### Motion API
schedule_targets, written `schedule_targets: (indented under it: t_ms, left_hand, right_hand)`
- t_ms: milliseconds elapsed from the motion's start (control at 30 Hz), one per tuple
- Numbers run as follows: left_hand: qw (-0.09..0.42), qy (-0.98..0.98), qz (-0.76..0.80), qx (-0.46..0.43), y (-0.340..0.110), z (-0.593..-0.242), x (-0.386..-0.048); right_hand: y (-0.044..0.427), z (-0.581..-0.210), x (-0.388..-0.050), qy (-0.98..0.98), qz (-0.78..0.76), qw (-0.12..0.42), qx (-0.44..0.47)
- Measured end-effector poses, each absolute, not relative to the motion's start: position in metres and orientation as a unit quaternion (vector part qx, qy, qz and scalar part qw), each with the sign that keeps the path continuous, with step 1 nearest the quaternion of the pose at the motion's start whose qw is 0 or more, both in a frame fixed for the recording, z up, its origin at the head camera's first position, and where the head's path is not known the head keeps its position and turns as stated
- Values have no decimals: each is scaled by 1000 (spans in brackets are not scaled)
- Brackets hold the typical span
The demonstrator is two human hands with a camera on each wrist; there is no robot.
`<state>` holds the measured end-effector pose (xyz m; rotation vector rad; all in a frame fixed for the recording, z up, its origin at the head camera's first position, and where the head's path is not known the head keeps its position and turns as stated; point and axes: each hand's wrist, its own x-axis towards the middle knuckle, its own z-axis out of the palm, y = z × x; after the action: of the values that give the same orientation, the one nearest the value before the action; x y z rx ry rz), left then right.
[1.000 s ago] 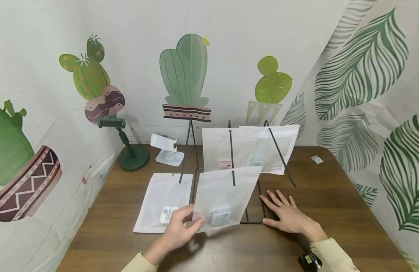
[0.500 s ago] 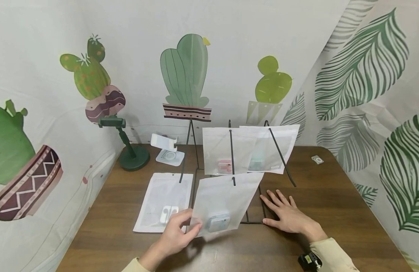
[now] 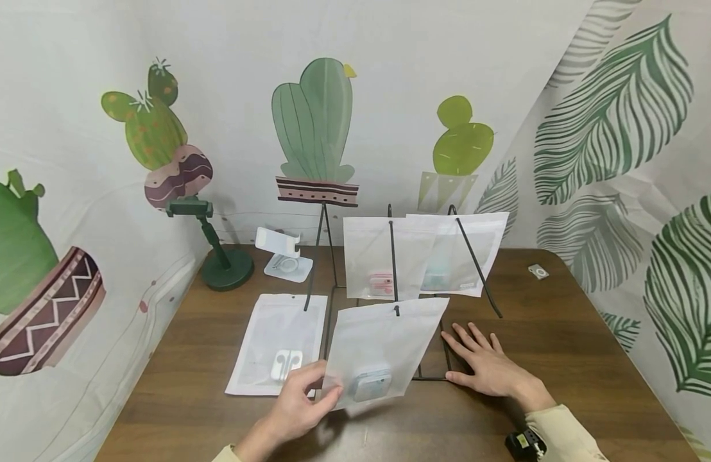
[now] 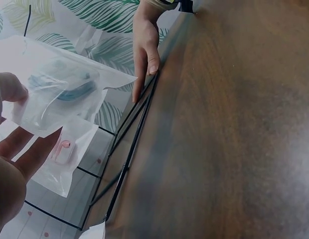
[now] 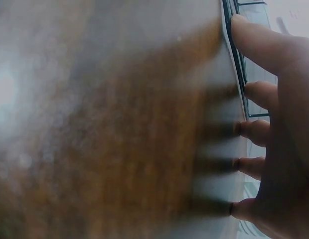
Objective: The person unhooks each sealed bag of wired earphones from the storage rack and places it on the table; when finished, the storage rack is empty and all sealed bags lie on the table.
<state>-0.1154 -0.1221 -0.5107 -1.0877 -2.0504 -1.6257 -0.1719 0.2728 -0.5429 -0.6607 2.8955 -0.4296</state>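
Note:
A frosted zip pouch [image 3: 369, 340] with a light blue case [image 3: 371, 385] inside hangs tilted at the front tip of the middle prong of a black wire rack [image 3: 427, 378]. My left hand [image 3: 294, 401] pinches its lower left edge between thumb and fingers; the left wrist view shows the pouch [image 4: 67, 92] beside those fingers. With fingers spread, my right hand [image 3: 491, 369] rests on the table, its thumb touching the rack's base. The right wrist view has that hand [image 5: 299, 114] at the right edge. Farther back on the same prong hangs a pouch [image 3: 364, 250] with pink earphones.
Another pouch [image 3: 482, 247] with a mint-coloured item hangs on the right prong. On the table [image 3: 563, 359], a pouch [image 3: 274, 321] with white earphones lies left of the rack. Behind stand a white phone stand [image 3: 289, 266] and a green stand [image 3: 227, 268]; a small white device [image 3: 538, 271] lies far right.
My left hand has drawn the front pouch slightly down and toward me, so its top edge sits lower at the prong's tip. The right hand stays in place.

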Motion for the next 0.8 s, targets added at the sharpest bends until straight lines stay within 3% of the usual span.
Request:
schedule_targets:
  t_ms: [800]
  left_hand:
    - [195,-709,-541,-409,-123,-514,-111]
  right_hand:
    - [272,-542,-172,963,-146,71,-217]
